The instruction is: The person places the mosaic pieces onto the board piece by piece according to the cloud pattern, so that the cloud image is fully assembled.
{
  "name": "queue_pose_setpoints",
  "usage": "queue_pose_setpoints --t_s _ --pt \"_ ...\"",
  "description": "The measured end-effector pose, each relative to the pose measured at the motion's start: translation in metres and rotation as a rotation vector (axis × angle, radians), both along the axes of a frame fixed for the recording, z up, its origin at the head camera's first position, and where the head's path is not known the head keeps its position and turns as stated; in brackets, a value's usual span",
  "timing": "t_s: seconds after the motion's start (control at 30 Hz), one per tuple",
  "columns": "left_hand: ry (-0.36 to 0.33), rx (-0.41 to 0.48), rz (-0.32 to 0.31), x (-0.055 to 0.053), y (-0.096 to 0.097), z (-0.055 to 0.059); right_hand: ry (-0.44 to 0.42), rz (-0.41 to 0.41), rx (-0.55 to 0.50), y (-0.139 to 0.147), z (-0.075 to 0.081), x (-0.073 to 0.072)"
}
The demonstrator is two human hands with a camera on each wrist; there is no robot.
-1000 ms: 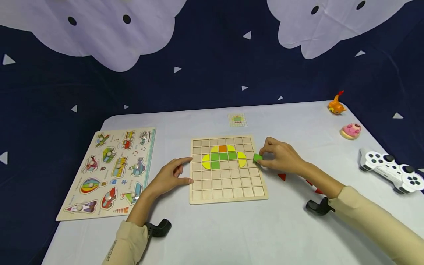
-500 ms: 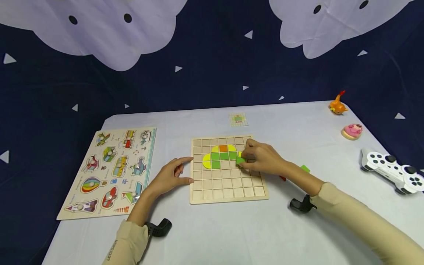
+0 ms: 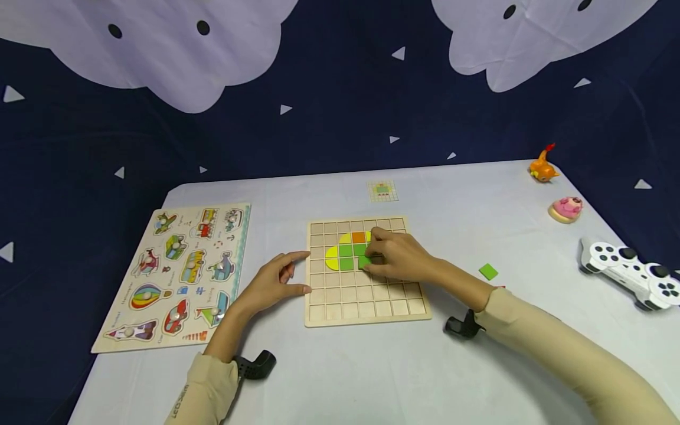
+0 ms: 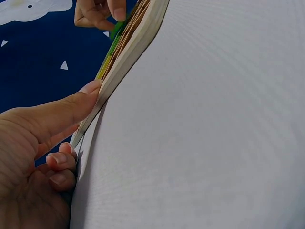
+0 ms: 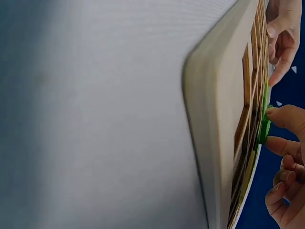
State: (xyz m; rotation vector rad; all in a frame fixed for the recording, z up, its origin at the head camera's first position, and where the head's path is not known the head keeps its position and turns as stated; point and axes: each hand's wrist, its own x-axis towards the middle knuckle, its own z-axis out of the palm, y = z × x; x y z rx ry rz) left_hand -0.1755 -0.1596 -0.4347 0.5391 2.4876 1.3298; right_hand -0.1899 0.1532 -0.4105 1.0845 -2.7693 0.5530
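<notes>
A square wooden grid board (image 3: 365, 295) lies on the table, with green, yellow and orange tiles in several cells. My right hand (image 3: 401, 255) pinches a green square tile (image 3: 363, 263) between thumb and forefinger, over the middle of the board. In the right wrist view the pinched tile (image 5: 265, 125) stands at a slant right at the grid. At the board's left edge, my left hand (image 3: 272, 280) touches the rim with thumb and forefinger extended, the other fingers bent in. My right hand covers the board's right-hand tiles in the head view.
A small pattern card (image 3: 382, 190) lies behind the board. To the left is a picture puzzle board (image 3: 175, 277) of vehicles. At right sit a loose green tile (image 3: 488, 271), a white game controller (image 3: 629, 273), a pink toy (image 3: 565, 209) and an orange toy (image 3: 542, 170).
My right hand has carried the green tile leftward from the board's right edge to its middle. A loose green tile on the table has come into view. The left hand stays put.
</notes>
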Motion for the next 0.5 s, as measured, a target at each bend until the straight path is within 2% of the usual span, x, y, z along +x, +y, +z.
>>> queue_pose_setpoints --t_s 0.1,0.17,0.33,0.5 --pt "0.0 0.001 -0.003 0.0 -0.0002 -0.0005 0.029 0.016 0.003 -0.0013 -0.0027 0.0002" --pt "-0.001 0.003 -0.004 -0.0003 -0.0005 -0.0007 0.018 0.019 -0.015 -0.0018 -0.0039 0.0005" --pt "0.005 -0.003 -0.003 -0.0015 -0.0015 -0.0013 -0.09 0.001 -0.071 -0.0058 -0.0033 -0.0003" --pt "0.002 -0.01 -0.005 -0.0015 -0.0018 -0.0019 -0.17 -0.016 -0.083 -0.0089 -0.0022 -0.0021"
